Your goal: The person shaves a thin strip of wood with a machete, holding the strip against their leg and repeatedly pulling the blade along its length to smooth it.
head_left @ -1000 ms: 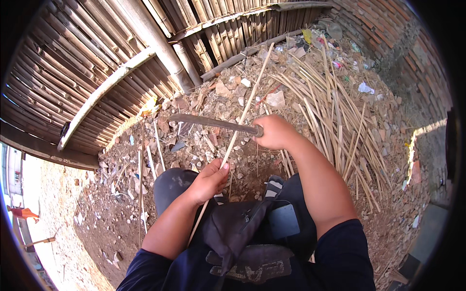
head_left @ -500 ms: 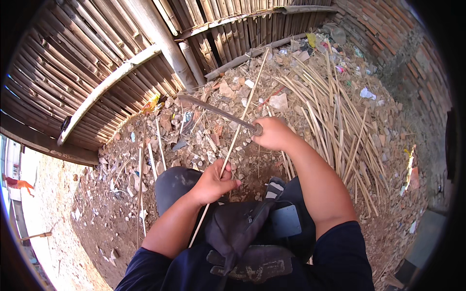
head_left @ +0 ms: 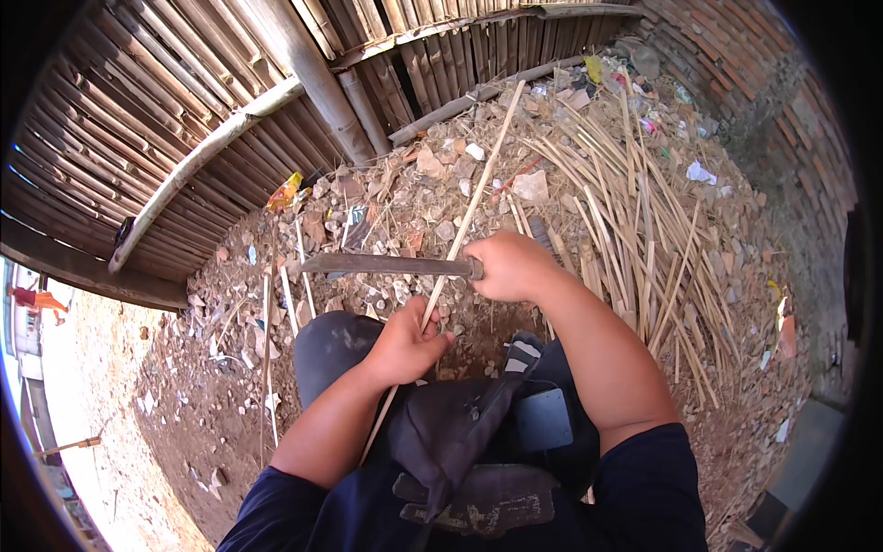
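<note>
My left hand (head_left: 407, 344) is closed around a long, pale bamboo strip (head_left: 485, 182), just above my left knee. The strip slants from near my lap up and away to the right, its far end close to the bamboo wall. In my right hand (head_left: 511, 265) is the handle of a long, dark-bladed knife (head_left: 382, 265). Its blade points left, lying nearly level across the strip a little beyond my left hand. Whether the edge presses on the strip, I cannot tell. My fist hides most of the handle.
A heap of split bamboo strips (head_left: 639, 239) lies on the stony ground at the right. More thin strips (head_left: 286, 299) lie left of my knee. Ahead stands a bamboo-slat wall (head_left: 212, 101) with a thick post (head_left: 317, 78); a brick wall (head_left: 717, 55) rises at far right.
The knife has swung from slanting away up-left to nearly level, coming nearer to me. My right hand has shifted slightly; my left hand keeps its hold on the strip.
</note>
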`<state>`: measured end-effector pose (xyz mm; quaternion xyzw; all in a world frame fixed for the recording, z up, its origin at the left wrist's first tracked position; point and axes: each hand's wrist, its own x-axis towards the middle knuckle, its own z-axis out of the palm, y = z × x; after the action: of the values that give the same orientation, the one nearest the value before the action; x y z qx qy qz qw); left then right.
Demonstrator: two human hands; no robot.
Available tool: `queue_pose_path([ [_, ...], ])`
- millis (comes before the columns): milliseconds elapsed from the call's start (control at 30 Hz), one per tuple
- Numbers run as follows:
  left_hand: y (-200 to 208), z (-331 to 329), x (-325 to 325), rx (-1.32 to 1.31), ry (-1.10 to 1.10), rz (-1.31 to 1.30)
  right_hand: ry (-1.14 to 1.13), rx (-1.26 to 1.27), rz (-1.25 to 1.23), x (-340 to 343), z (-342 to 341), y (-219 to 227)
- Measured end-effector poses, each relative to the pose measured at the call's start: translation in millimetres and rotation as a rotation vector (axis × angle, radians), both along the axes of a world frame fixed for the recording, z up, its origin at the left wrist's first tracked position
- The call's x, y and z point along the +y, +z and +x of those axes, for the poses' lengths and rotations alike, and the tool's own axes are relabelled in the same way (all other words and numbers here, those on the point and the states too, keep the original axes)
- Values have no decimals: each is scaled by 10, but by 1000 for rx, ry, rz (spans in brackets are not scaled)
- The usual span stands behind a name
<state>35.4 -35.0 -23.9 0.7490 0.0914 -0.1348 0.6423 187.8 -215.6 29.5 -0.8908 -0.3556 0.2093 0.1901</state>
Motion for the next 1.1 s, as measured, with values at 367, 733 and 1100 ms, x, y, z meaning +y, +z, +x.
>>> queue_pose_path([
  [367,47,-37,15,-50,-18,122,-24,14,-23,-47,96,-12],
  [733,73,48,-23,-85,-35,239,-24,147,21,-63,208,-229],
  [1100,31,94,16,-55,-20,235,-35,60,52,0,156,-362],
])
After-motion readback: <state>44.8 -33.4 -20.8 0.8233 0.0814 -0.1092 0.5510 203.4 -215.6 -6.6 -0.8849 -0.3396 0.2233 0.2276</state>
